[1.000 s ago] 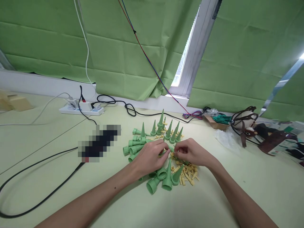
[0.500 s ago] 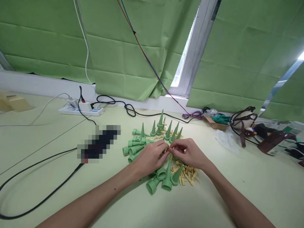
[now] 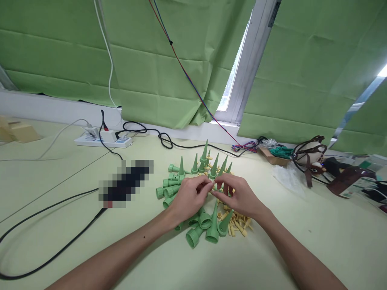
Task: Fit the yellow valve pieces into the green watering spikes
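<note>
My left hand [image 3: 191, 198] and my right hand [image 3: 241, 195] meet fingertip to fingertip over a heap of plastic parts. Each is closed in a pinch, and whatever small piece sits between the fingertips is too hidden to name. Green plastic spikes [image 3: 213, 225] with hollow, threaded ends lie in front of and to the left of my hands. Behind them several green spikes [image 3: 195, 164] stand upright, points up. Small yellow plastic fittings [image 3: 240, 225] are heaped below my right hand, and others lie among the upright spikes.
A pixelated dark object [image 3: 127, 183] with a black cable lies to the left. Behind it sits a white power strip [image 3: 102, 139] with plugs. At the back right are a small cardboard box [image 3: 275, 157], clear plastic wrap [image 3: 288, 177] and a bag [image 3: 311, 155]. Green curtains [image 3: 181, 64] hang behind.
My fingertips have shifted slightly left and up, still together. My left hand has turned a little and the right fingers have spread slightly. The heap looks the same.
</note>
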{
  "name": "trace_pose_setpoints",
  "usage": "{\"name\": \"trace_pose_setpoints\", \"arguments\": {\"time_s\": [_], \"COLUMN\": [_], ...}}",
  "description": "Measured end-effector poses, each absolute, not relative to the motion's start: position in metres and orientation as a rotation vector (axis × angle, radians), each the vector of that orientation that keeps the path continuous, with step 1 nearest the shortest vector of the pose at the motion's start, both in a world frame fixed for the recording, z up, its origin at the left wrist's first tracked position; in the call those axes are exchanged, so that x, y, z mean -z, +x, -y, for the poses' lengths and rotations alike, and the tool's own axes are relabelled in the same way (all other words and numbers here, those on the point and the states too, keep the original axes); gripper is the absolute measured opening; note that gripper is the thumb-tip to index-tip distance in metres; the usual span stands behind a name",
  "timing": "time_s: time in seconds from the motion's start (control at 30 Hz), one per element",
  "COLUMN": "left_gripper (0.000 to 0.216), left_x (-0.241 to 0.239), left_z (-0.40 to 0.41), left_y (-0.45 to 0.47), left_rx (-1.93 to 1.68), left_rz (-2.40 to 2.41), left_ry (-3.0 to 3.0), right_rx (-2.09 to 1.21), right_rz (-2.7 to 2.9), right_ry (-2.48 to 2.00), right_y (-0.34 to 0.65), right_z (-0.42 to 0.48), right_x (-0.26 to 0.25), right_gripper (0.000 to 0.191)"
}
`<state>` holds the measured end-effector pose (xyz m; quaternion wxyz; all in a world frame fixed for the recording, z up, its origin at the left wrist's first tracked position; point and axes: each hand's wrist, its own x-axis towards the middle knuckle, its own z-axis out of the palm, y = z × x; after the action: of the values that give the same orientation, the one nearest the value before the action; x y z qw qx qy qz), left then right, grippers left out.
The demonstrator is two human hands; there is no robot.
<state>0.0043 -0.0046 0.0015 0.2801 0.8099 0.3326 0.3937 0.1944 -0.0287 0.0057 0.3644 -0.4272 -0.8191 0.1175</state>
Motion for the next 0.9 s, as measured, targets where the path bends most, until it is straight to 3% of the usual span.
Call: {"name": "trace_pose_setpoints", "arguments": {"time_s": [0.9], "left_gripper": [0.031], "left_x": [-0.0050], "left_z": [0.0006], "left_y": [0.0020], "left_rx": [-1.269], "left_rz": [-1.094], "left_ry": [2.242], "right_rx": [-0.180], "right_rz": [1.980], "right_ry": [-1.118], "right_y": [0.1935], "right_z": [0.0261], "right_x": [-0.0019], "right_gripper": [0.017]}}
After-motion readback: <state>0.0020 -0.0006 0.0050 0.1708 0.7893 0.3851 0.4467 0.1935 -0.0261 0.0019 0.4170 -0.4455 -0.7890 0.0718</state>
